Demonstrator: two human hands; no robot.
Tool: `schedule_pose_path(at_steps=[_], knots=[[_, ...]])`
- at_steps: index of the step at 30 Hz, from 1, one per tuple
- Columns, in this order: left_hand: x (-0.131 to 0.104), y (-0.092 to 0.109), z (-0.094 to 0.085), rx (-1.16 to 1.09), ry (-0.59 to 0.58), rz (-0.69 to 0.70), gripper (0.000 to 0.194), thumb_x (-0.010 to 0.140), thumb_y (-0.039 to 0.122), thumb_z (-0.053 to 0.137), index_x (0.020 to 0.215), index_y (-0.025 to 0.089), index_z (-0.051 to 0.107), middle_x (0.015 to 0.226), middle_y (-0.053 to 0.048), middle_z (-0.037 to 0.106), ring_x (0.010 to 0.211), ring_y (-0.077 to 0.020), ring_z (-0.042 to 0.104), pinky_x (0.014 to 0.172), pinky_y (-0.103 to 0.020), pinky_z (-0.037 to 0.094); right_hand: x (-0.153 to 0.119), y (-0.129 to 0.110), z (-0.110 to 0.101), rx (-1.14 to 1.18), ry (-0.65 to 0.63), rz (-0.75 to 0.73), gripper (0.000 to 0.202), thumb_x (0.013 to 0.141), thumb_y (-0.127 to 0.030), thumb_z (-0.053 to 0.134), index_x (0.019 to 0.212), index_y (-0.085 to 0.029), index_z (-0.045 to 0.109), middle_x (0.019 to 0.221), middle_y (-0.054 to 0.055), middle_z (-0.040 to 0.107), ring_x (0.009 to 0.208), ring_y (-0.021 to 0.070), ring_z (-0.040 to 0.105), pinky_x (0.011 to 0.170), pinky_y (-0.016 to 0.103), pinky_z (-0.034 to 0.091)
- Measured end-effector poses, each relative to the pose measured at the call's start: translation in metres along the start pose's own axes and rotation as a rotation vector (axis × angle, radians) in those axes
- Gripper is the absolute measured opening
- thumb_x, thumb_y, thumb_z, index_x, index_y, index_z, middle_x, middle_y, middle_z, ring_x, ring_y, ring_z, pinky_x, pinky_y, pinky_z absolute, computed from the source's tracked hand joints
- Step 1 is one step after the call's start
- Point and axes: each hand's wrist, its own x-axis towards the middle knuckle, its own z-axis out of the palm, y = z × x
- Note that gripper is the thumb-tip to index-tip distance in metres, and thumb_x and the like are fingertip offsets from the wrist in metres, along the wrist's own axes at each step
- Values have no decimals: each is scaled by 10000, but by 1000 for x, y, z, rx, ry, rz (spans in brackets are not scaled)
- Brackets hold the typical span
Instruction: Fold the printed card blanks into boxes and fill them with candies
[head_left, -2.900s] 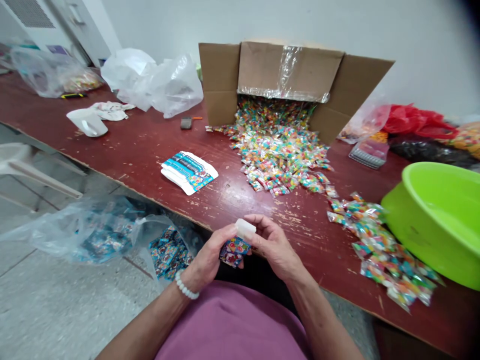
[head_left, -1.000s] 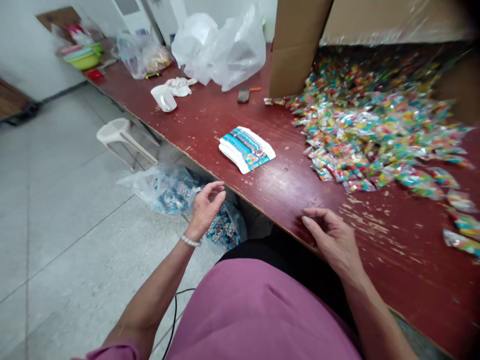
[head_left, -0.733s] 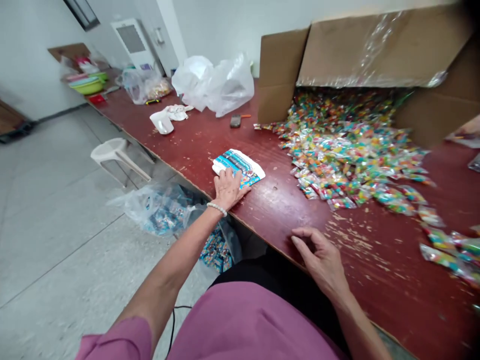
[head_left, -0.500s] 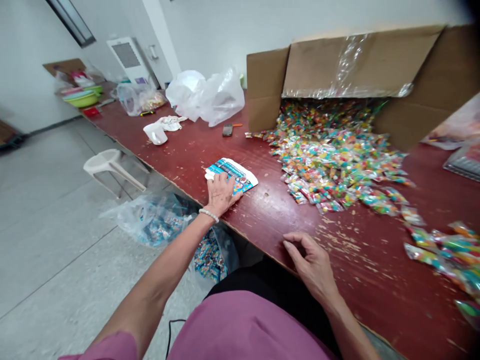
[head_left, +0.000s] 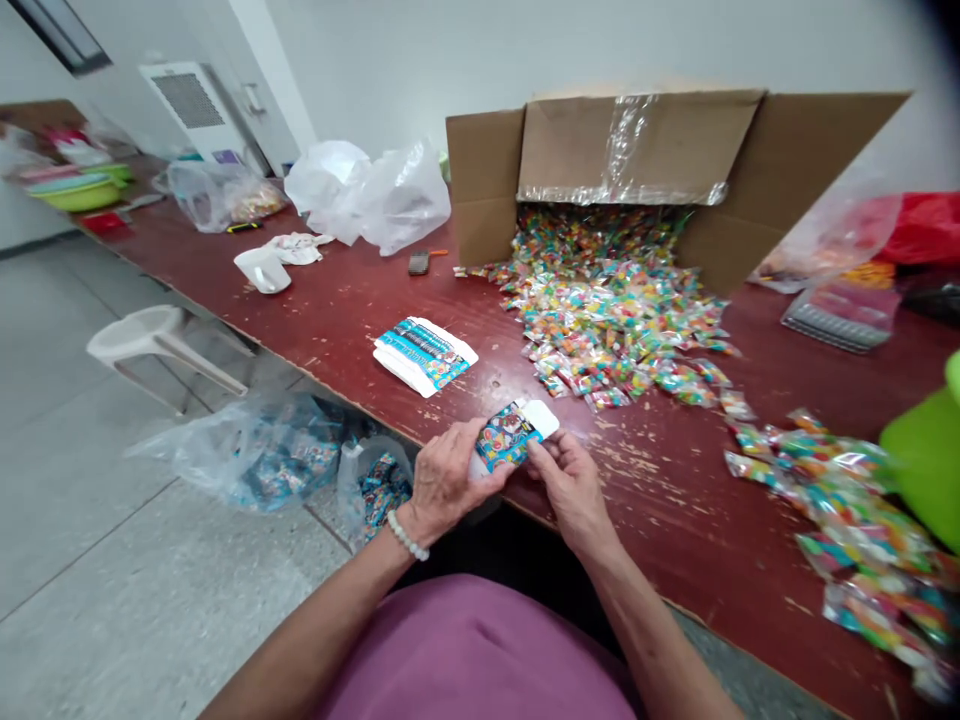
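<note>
printed carton (head_left: 505,438) with white flap (head_left: 542,418) extended.
left hand (head_left: 444,478) clasps one end; right hand (head_left: 576,488) pinches the flapped end.

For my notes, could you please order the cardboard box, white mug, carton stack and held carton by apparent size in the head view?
Cardboard box
Carton stack, held carton: too alike to rank, latter partly covered
White mug

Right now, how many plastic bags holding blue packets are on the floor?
2: the wider bag lies nearer the white stool; the open-mouthed bag is beside it, nearer the left hand. Others may be hidden under the table.
</note>
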Motion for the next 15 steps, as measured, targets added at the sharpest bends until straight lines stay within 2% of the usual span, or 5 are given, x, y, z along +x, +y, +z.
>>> schedule_pose_path(at_steps=[5, 8, 10, 12, 15], knots=[[17, -14, 5, 58, 24, -63, 531, 842, 476, 649, 1252, 143, 601, 1038, -152, 705, 930, -300, 663, 812, -374, 478, 12, 12, -12, -177, 174, -134, 671, 770, -450, 743, 1342, -229, 472, 1317, 124, 617, 1009, 217, 659, 847, 376, 564], [21, -16, -1, 166, 83, -66, 522, 840, 483, 641, 1230, 137, 616, 1005, -163, 708, 922, -320, 638, 827, -407, 459, 12, 11, -14, -279, 246, -197, 628, 799, -448, 710, 1335, -221, 475, 1271, 125, 618, 905, 192, 640, 862, 399, 545], [21, -13, -4, 179, 80, -52, 515, 823, 485, 655, 1212, 149, 624, 990, -154, 711, 911, -314, 637, 828, -404, 459, 11, 7, -12, -249, 220, -199, 618, 811, -444, 703, 1335, -219, 463, 1190, 107, 653, 898, 196, 644, 861, 403, 543], [21, -8, -3, 112, 50, -76, 502, 804, 462, 672, 1204, 163, 622, 1013, -140, 713, 912, -299, 652, 831, -387, 472, 12, 4, -7, -169, 129, -185, 612, 802, -422, 721, 1320, -225, 463, 1179, 97, 670, 989, 218, 656, 908, 412, 534], [23, -3, 4, -110, 6, -202, 490, 778, 424, 695, 1207, 205, 605, 1102, -102, 711, 908, -262, 676, 825, -351, 502, 19, 5, -4, -90, -31, -144, 602, 790, -363, 738, 1313, -244, 465, 1202, 78, 684, 1083, 234, 659, 981, 425, 514]])
